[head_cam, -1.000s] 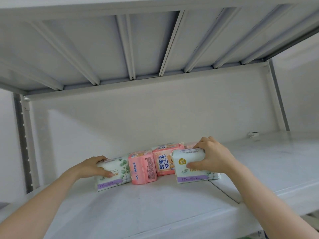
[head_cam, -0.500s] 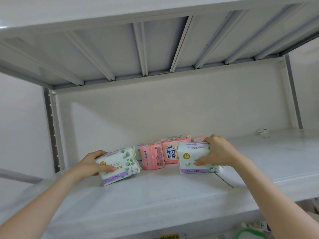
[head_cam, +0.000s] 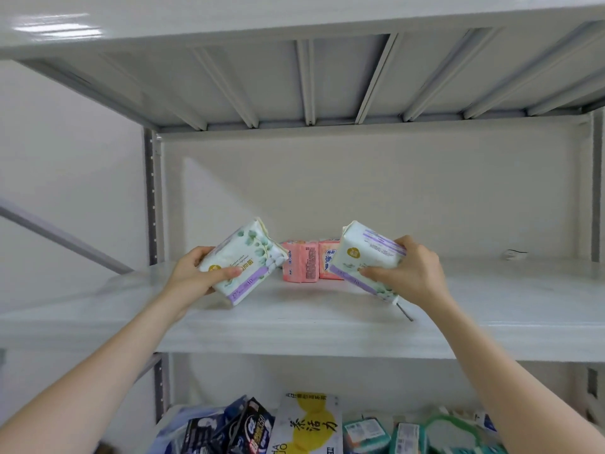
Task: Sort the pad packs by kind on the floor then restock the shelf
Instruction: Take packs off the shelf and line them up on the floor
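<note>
Pad packs, white with leaf print and purple band, two of a kind, held tilted over the shelf board at mid-frame. Left white pack, left of centre: gripped by left hand, thumb across its face. Right white pack, right of centre: gripped likewise by right hand. Pink packs, between and behind: standing on the board, untouched. Mixed goods, bottom of frame, lower shelf. Probable step: removal for floor sorting. Draw both straight out, squeeze soft wrappers only lightly, keep clear of the pink packs.
</note>
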